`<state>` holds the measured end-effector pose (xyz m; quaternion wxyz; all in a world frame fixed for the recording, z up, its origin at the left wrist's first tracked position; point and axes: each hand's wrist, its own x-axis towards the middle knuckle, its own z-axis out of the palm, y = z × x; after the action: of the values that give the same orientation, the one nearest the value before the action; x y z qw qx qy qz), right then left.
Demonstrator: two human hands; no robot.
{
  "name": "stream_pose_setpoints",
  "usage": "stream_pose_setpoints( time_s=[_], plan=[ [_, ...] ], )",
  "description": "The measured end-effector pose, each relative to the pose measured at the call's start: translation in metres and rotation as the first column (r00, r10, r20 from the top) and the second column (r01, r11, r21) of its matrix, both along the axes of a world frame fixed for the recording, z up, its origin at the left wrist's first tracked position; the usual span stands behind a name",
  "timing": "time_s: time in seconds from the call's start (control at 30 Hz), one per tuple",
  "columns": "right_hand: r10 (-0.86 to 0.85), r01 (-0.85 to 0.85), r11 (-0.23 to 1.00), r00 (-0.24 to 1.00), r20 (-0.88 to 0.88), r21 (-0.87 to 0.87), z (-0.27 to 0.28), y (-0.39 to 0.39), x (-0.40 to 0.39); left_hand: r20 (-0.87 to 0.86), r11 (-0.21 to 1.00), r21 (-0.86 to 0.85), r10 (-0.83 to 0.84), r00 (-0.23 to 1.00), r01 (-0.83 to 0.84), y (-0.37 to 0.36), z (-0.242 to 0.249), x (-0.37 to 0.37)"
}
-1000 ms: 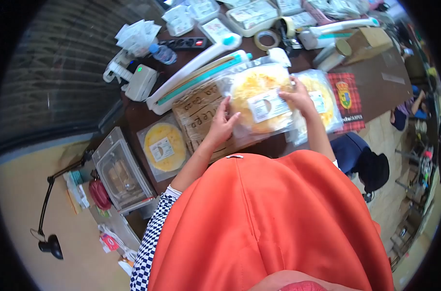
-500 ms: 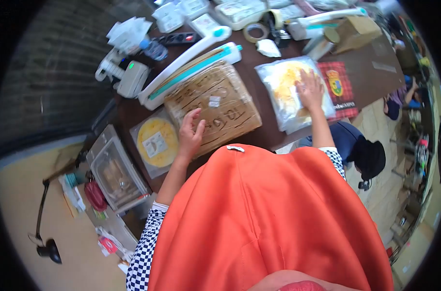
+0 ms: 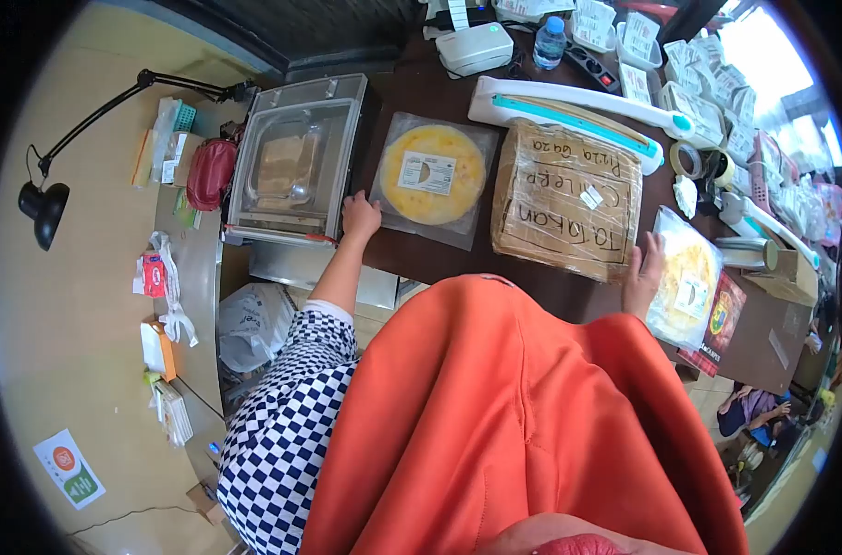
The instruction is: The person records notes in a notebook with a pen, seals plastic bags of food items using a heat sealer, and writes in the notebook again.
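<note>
A round yellow pizza (image 3: 467,191) with a white label lies flat in a clear sealed bag on the dark table. At the bag's lower left corner is my left hand (image 3: 361,218), its fingers bent and closed there; the exact grip is partly hidden. To the right sits a taped cardboard box (image 3: 560,199) with handwriting on it. My right hand (image 3: 643,276) is open, fingers stretched upward, between that box and another bagged pizza (image 3: 685,264), which also carries a label. It is beside the bag's left edge and appears to hold nothing.
A clear-lidded machine (image 3: 336,199) stands left of the flat bag. Behind the box lie long white-and-teal sealers (image 3: 569,106). A label printer (image 3: 476,48), water bottle (image 3: 550,42), power strip (image 3: 591,69) and tape roll (image 3: 687,160) line the back. A red booklet (image 3: 728,305) pokes out at right.
My view has swung left. My left hand has gone from the cardboard box to the flat bag's corner. My right hand has come off the top of the other bag to its left side.
</note>
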<state>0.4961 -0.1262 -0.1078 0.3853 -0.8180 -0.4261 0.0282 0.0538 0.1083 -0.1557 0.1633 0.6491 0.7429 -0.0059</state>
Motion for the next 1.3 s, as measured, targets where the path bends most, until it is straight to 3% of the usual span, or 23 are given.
stream_pose_setpoints(
  time_s=[0.1, 0.17, 0.23, 0.37, 0.43, 0.5, 0.57, 0.63, 0.7, 0.77, 0.8, 0.87, 0.9, 0.97, 1.03, 1.17, 1.23, 1.3],
  plan=[
    [0.103, -0.102, 0.994, 0.994, 0.032, -0.031, 0.015, 0.007, -0.037, 0.042, 0.997, -0.071, 0.04, 0.998, -0.037, 0.019, -0.004, -0.002],
    [0.149, -0.149, 0.989, 0.985, -0.085, 0.017, 0.014, 0.008, -0.055, 0.083, 0.997, -0.062, 0.049, 0.995, -0.044, 0.03, -0.004, 0.004],
    [0.169, -0.169, 0.986, 0.982, -0.085, 0.01, 0.016, 0.005, -0.071, 0.101, 0.975, 0.137, -0.191, 0.976, 0.177, 0.046, -0.007, 0.013],
    [0.14, -0.141, 0.99, 0.981, -0.134, 0.002, 0.012, -0.006, -0.092, 0.169, 0.963, 0.166, -0.242, 0.955, 0.215, 0.112, -0.03, 0.039],
    [0.126, -0.126, 0.992, 0.985, -0.116, 0.002, 0.019, -0.013, -0.1, 0.494, 0.984, 0.176, -0.09, 0.865, 0.002, 0.143, -0.046, 0.051],
    [0.095, -0.092, 0.996, 0.972, -0.213, 0.021, 0.027, -0.018, -0.104, 0.504, 0.99, 0.138, -0.05, 0.862, -0.023, 0.159, -0.043, 0.064],
    [0.059, -0.054, 0.998, 0.976, -0.207, 0.029, 0.028, -0.024, -0.108, 0.332, 0.995, 0.099, -0.012, 0.943, -0.022, 0.163, -0.036, 0.07],
    [0.024, -0.018, 0.999, 0.979, -0.205, 0.03, 0.029, -0.03, -0.112, 0.426, 0.991, 0.13, -0.055, 0.903, -0.001, 0.161, -0.032, 0.068],
    [0.043, -0.015, 0.996, 0.939, -0.34, 0.084, 0.031, -0.029, -0.118, 0.513, 0.988, 0.154, -0.085, 0.854, 0.005, 0.149, -0.029, 0.064],
    [0.058, -0.015, 0.991, 0.945, -0.321, 0.135, 0.024, -0.024, -0.122, 0.736, 0.913, 0.381, -0.394, 0.55, 0.144, 0.134, -0.008, 0.057],
    [0.066, -0.023, 0.994, 0.896, -0.44, 0.102, 0.022, -0.019, -0.124, 0.734, 0.91, 0.386, -0.403, 0.546, 0.153, 0.126, 0.009, 0.056],
    [0.122, -0.069, 0.991, 0.808, -0.576, 0.113, 0.012, -0.008, -0.127, 0.919, 0.951, 0.281, -0.306, 0.248, 0.129, 0.1, 0.053, 0.058],
    [0.113, -0.057, 0.992, 0.809, -0.577, 0.114, 0.014, 0.001, -0.128, 0.919, 0.949, 0.282, -0.309, 0.245, 0.14, 0.083, 0.081, 0.062],
    [0.238, -0.141, 0.971, 0.64, -0.731, 0.193, 0.026, 0.027, -0.132, 0.937, 0.916, 0.33, -0.348, 0.042, 0.226, 0.046, 0.141, 0.072],
    [0.303, -0.172, 0.952, 0.622, -0.722, 0.252, 0.043, 0.054, -0.132, 0.907, 0.868, 0.414, -0.42, -0.037, 0.276, 0.023, 0.18, 0.077],
    [0.415, -0.079, 0.88, 0.608, -0.677, 0.468, 0.084, 0.103, -0.127, 0.79, 0.742, 0.614, -0.579, -0.204, 0.27, 0.013, 0.223, 0.08],
    [0.46, -0.028, 0.825, 0.614, -0.642, 0.565, 0.104, 0.112, -0.114, 0.762, 0.716, 0.647, -0.59, -0.267, 0.263, 0.015, 0.234, 0.085],
    [0.534, -0.04, 0.791, 0.532, -0.657, 0.61, 0.119, 0.113, -0.098, 0.745, 0.734, 0.643, -0.535, -0.399, 0.216, 0.01, 0.25, 0.098]
  ],
)
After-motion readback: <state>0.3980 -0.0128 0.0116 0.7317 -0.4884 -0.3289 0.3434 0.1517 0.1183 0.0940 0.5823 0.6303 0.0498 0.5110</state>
